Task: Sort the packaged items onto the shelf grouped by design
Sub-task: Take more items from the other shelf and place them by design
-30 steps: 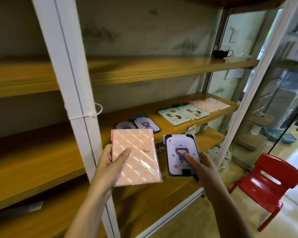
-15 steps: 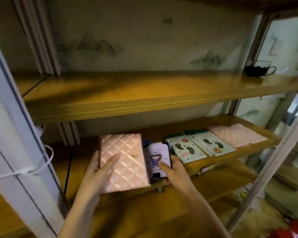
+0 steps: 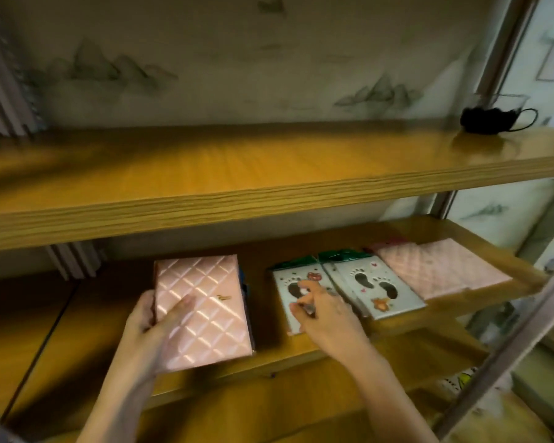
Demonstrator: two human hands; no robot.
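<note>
My left hand (image 3: 151,334) grips a pink quilted package (image 3: 205,311) by its left edge and holds it flat just over the middle shelf (image 3: 269,353). A dark blue edge of other packages (image 3: 244,289) peeks out from under its right side; the rest of them is hidden. My right hand (image 3: 323,318) hovers with bent, spread fingers over the left of two white footprint packages (image 3: 287,282), with nothing in it. The second footprint package (image 3: 375,286) lies beside it. Two more pink quilted packages (image 3: 438,266) lie at the shelf's right end.
An upper wooden shelf (image 3: 269,174) overhangs the middle one and carries a black cup (image 3: 483,119) at its right end. A white metal upright (image 3: 509,346) slants across the right foreground. A lower shelf (image 3: 269,407) runs under my forearms.
The view has moved in close to the shelf. My right hand has let go of the purple cartoon package and moved right over the footprint package. The pink package now covers the purple ones.
</note>
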